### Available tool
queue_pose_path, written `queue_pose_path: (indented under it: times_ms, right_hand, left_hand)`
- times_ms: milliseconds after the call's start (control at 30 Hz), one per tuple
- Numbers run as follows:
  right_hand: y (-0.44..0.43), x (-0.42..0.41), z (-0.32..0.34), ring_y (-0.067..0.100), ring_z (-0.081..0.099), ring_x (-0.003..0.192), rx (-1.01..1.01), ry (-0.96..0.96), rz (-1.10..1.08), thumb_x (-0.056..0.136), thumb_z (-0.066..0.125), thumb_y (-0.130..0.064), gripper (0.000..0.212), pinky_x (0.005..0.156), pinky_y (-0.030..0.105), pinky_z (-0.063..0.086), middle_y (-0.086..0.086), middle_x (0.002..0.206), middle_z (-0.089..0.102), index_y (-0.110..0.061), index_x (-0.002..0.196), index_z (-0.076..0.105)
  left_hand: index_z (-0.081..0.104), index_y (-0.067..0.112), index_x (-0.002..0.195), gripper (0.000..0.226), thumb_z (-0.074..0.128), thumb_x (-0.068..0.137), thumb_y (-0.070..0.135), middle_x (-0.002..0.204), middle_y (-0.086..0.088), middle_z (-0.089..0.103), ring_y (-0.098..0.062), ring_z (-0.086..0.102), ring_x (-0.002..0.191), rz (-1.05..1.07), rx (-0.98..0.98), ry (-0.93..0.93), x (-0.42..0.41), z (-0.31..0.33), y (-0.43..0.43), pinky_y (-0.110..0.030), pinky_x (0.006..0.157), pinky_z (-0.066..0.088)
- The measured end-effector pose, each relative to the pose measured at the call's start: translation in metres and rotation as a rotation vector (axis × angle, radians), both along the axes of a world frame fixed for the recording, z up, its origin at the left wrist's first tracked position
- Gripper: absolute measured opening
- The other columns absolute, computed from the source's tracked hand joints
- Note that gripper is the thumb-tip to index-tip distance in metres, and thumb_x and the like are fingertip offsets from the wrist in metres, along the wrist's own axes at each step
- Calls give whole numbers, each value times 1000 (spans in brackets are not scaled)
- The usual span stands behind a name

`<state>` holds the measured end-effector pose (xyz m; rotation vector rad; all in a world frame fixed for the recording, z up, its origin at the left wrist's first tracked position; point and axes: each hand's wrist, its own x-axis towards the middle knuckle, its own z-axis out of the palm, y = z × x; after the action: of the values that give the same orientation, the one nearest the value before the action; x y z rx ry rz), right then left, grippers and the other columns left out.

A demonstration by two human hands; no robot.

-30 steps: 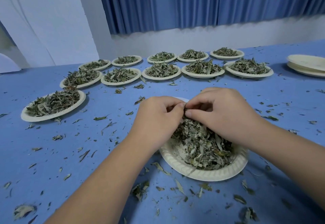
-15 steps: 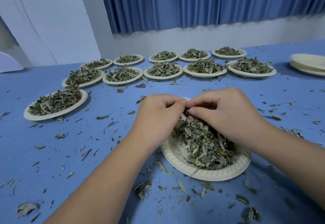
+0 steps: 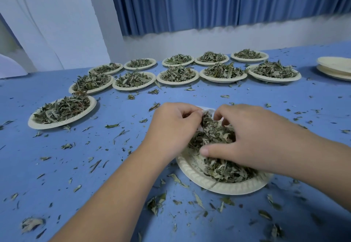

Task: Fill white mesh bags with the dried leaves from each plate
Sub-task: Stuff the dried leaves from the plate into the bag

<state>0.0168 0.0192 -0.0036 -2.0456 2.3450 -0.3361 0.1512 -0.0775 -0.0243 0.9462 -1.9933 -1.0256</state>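
I see the dried leaves (image 3: 226,169) piled on the near plate (image 3: 218,187), right in front of me. The white mesh bag (image 3: 209,111) peeks out between both hands. My left hand (image 3: 174,125) pinches its edge. My right hand (image 3: 254,137) curls round a bunch of leaves. 11 full plates (image 3: 177,83) sit farther back on the blue table (image 3: 57,165).
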Motion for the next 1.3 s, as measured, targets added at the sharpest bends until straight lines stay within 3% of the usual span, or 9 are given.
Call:
queue_pose_path:
  times_ms: [167,367,500,633,733,967,1100,1200,1300]
  right_hand:
    - [-5,6,-7,12,54,88,5,14,-12,73,63,-67,61,70,28,48,-11,99,54,-34,121,44]
    - [-8,4,-10,12,57,90,-103,-48,-1,82,67,-49,36,72,26,45,-9,102,62,-37,115,59]
    - [-8,1,-12,6,51,78,-142,-88,7,83,67,-44,27,71,25,45,-15,81,55,-37,109,65]
    - [-9,-4,-10,-10,43,65,-223,-171,10,81,70,-40,25,61,10,34,-27,65,45,-37,106,70]
    - [-8,-5,-6,-15,42,65,-296,-198,2,81,71,-37,21,61,1,29,-24,79,63,-36,101,73]
    - [-11,1,0,15,57,81,-302,-32,-18,87,60,-27,20,74,33,50,-3,85,66,-34,100,73]
    - [-15,4,-1,19,55,82,-233,58,-21,90,53,-28,21,71,32,48,-3,85,57,-32,103,69]
    - [-14,4,-3,16,57,83,-323,-31,-37,87,61,-36,21,72,33,49,-5,91,62,-27,107,60]
    - [-11,4,-2,13,56,73,-447,-109,-39,81,69,-34,17,66,34,48,-9,77,61,-26,90,57]
  left_hand:
    - [76,20,76,24,61,93,21,45,14,57,0,42,37,-2,-10,-1,1,-1,-1,-11,41,32]
    - [78,18,86,19,62,94,20,45,18,57,3,43,36,-5,-9,8,2,-2,-2,-7,39,29]
    - [78,18,87,18,61,94,20,46,19,57,5,46,39,-9,-15,12,2,-2,-2,-5,42,30]
    - [78,21,86,19,61,94,19,47,19,58,6,48,41,-5,-42,2,2,-1,-1,-5,43,32]
    - [79,24,89,19,61,93,20,59,15,67,1,56,52,-5,-100,-27,3,0,0,-8,48,38]
    - [79,27,91,20,61,93,20,61,18,67,0,62,66,-47,-124,-6,1,1,4,-19,66,51]
    - [78,30,85,21,62,92,18,60,23,66,6,58,60,-57,-88,33,-2,4,9,-10,59,46]
    - [76,32,83,22,61,92,20,63,18,69,-3,62,62,-29,-79,49,-3,5,9,-21,62,51]
    - [78,31,88,19,62,92,21,62,14,69,-5,62,61,-31,-46,79,-2,6,9,-22,61,50]
